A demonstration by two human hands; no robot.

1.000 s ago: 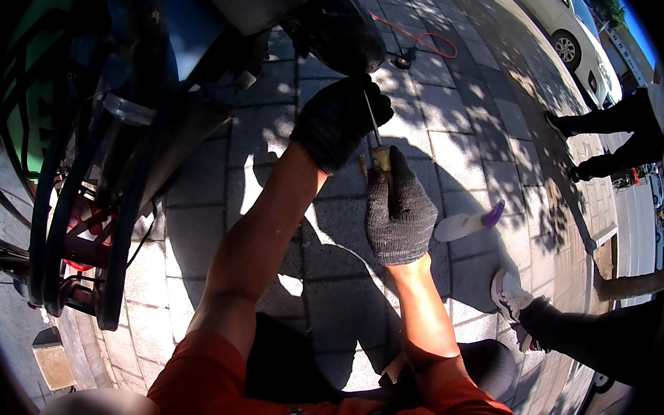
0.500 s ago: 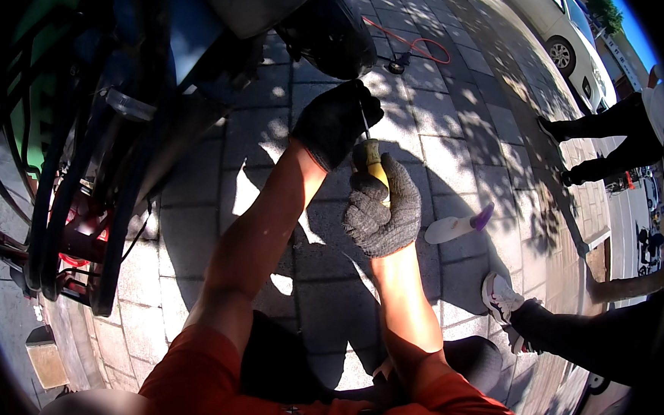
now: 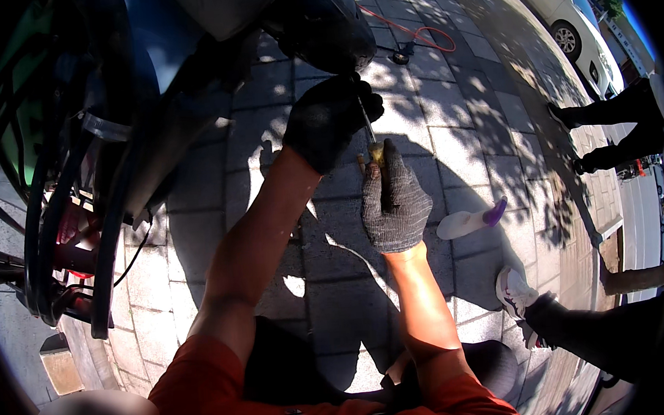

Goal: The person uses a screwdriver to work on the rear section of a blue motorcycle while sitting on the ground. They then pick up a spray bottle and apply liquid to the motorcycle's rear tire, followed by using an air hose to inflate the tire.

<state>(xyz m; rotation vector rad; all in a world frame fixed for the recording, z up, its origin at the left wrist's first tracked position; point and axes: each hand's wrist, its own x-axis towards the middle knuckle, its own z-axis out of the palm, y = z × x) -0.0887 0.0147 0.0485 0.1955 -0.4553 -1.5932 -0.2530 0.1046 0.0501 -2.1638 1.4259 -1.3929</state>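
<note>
My right hand (image 3: 397, 207), in a grey knit glove, is closed round the yellow handle of a screwdriver (image 3: 367, 122). Its thin metal shaft points up and slightly left, toward the underside of a dark rounded vehicle part (image 3: 329, 36). Just below that part is my left hand (image 3: 329, 122) in a black glove, fingers curled beside the shaft. Whatever those fingers grip is hidden by shadow and the dark glove. The screwdriver's tip cannot be made out against the dark fingers.
A white bottle with a purple top (image 3: 470, 222) lies on the paving right of my right hand. An orange cable (image 3: 432, 40) curls farther off. Black bars (image 3: 42, 248) of the vehicle stand at left. Other people's legs (image 3: 583, 329) are at right, and a white car (image 3: 576, 36) is beyond.
My right hand has shifted slightly right, its fingers now stretched further along the yellow handle, which is more covered. The left hand stays by the dark part. The whole view has tilted slightly.
</note>
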